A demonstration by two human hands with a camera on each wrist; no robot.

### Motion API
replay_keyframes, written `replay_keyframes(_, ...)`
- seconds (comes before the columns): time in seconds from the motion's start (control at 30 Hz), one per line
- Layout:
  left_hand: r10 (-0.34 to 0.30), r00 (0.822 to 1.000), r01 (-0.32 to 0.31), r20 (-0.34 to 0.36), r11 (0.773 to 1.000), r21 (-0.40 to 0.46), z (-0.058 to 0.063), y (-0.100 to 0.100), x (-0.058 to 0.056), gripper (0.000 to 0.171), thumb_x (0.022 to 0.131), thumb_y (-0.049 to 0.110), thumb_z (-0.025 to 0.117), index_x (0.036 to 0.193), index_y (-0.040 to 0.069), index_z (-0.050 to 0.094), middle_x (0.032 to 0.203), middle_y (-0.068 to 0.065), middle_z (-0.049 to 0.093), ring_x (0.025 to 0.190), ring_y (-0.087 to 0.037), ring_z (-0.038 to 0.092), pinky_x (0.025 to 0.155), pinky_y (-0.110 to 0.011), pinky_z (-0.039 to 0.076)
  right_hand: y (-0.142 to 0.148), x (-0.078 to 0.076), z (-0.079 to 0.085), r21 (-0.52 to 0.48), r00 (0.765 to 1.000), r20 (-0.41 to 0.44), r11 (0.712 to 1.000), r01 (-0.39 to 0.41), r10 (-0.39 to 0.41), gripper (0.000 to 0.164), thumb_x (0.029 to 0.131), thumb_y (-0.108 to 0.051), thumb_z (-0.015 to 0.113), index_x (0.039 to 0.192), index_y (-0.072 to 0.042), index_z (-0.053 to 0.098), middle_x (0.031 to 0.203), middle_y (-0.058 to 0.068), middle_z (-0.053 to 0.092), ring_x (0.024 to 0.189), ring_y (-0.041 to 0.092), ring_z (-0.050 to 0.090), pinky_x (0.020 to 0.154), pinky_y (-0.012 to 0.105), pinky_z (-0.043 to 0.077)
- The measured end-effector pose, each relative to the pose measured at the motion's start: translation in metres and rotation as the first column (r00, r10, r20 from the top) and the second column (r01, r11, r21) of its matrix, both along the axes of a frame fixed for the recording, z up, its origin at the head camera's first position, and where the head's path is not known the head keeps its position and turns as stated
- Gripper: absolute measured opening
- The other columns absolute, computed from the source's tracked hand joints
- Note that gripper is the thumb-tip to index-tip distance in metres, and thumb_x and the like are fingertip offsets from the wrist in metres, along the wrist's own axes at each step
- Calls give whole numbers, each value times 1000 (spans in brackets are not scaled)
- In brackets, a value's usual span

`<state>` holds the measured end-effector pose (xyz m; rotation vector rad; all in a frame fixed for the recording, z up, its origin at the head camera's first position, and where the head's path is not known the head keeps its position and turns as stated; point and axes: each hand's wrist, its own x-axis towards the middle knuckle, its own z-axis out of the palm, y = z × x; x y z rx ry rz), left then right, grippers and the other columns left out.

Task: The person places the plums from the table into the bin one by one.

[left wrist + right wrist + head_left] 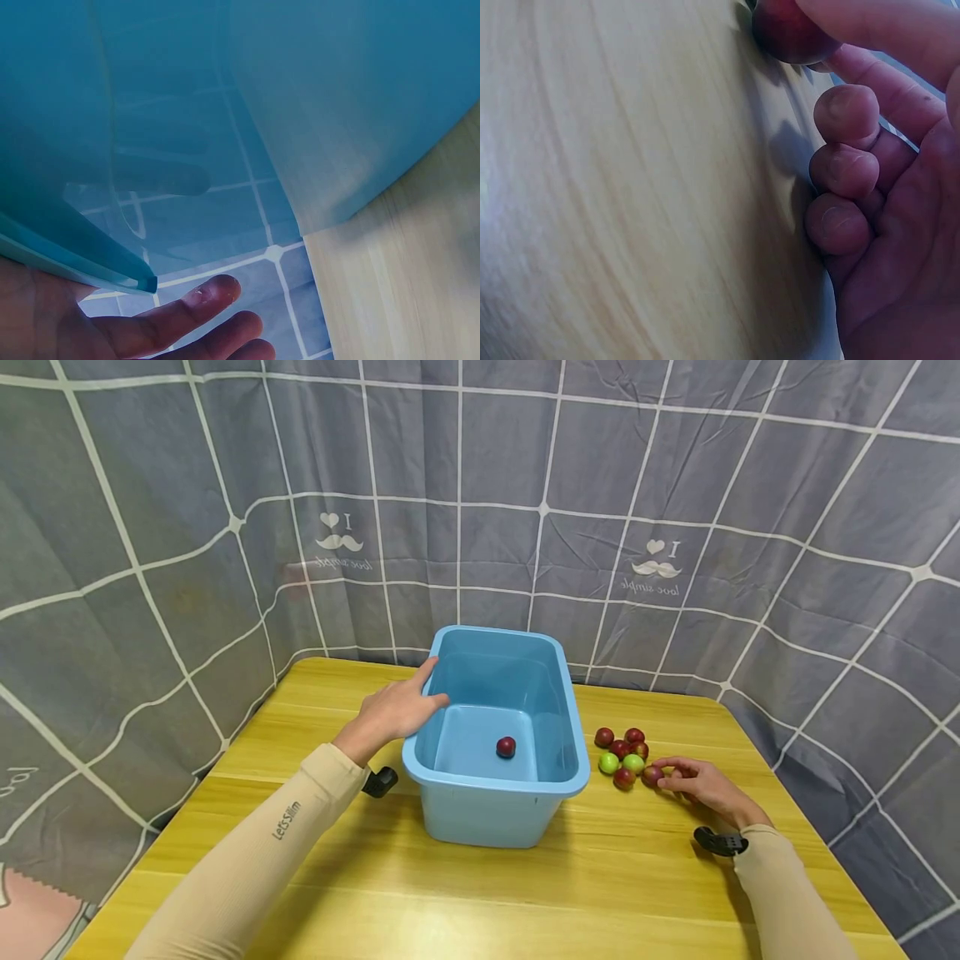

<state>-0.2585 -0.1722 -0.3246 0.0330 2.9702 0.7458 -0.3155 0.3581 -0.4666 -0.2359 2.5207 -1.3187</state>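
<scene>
A light blue plastic tub [491,814] stands upright in the middle of the table, with one dark red plum [506,747] on its floor. My left hand [397,706] holds the tub's left rim, thumb over the inner side. In the left wrist view its other fingers [214,292] reach out below the lip, outside the wall. To the right of the tub, my right hand [697,783] pinches a dark red plum [791,30] between thumb and index finger, close over the table. Its other fingers [844,169] are curled in. Several red plums [604,737] and two green fruits [608,763] lie clustered just left of this hand.
The yellow wood-grain table [480,902] extends around the tub. A grey curtain [495,460] with white grid lines hangs behind it and along both sides. Each wrist wears a black strap-on device [722,842].
</scene>
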Motion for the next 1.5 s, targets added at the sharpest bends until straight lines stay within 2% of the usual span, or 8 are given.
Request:
replay_keyframes(0.2, -2, 1000, 2, -4, 1000, 1, 2, 0, 0, 80, 96, 58, 41, 163, 38, 3, 158, -12, 42, 123, -38, 58, 73, -44, 47, 0, -1, 1, 3, 1000, -8, 1000, 12, -12, 58, 93, -31, 73, 138, 2, 56, 80, 1, 51, 70, 16, 48, 60, 26, 37)
replay_keyframes(0.47, 2, 1000, -3, -5, 1000, -7, 3, -1, 1, 80, 95, 58, 41, 163, 38, 2, 158, -12, 43, 126, -38, 56, 74, -45, 47, 1, -3, 2, 45, 1000, -22, 999, 10, -9, 60, 93, -36, 71, 138, 1, 56, 83, 2, 50, 75, 17, 49, 64, 27, 36)
replay_keyframes(0.83, 9, 1000, -9, -3, 1000, -5, 1, -1, 1, 80, 96, 58, 41, 162, 38, 2, 157, -12, 44, 124, -38, 57, 75, -47, 47, 1, -2, 4, 5, 1000, -21, 1000, 13, -13, 57, 93, -33, 71, 137, 1, 56, 80, 2, 51, 72, 19, 49, 63, 27, 38)
replay_keyframes(1.07, 10, 1000, -10, -2, 1000, -5, 2, 0, 1, 80, 95, 58, 41, 162, 39, 2, 158, -11, 42, 125, -38, 56, 76, -47, 47, 1, -1, 10, 57, 999, -39, 998, 17, -15, 56, 94, -36, 70, 136, -2, 57, 89, 6, 52, 86, 19, 48, 71, 28, 37)
replay_keyframes(1.3, 10, 1000, -10, -3, 1000, -7, 1, 1, 0, 80, 96, 58, 41, 162, 39, 3, 158, -11, 42, 124, -38, 57, 77, -48, 47, -2, 3, 14, 26, 999, -38, 999, 20, -19, 56, 93, -34, 71, 136, 0, 56, 87, 5, 51, 82, 19, 48, 68, 29, 39)
replay_keyframes(1.5, 7, 1000, -7, 1, 1000, -9, 0, 1, 0, 80, 96, 59, 41, 162, 39, 2, 158, -11, 43, 123, -37, 57, 76, -47, 46, -4, 2, 19, 36, 997, -73, 999, -6, 9, 53, 95, -34, 69, 134, -1, 57, 86, 5, 51, 82, 20, 49, 68, 30, 40)
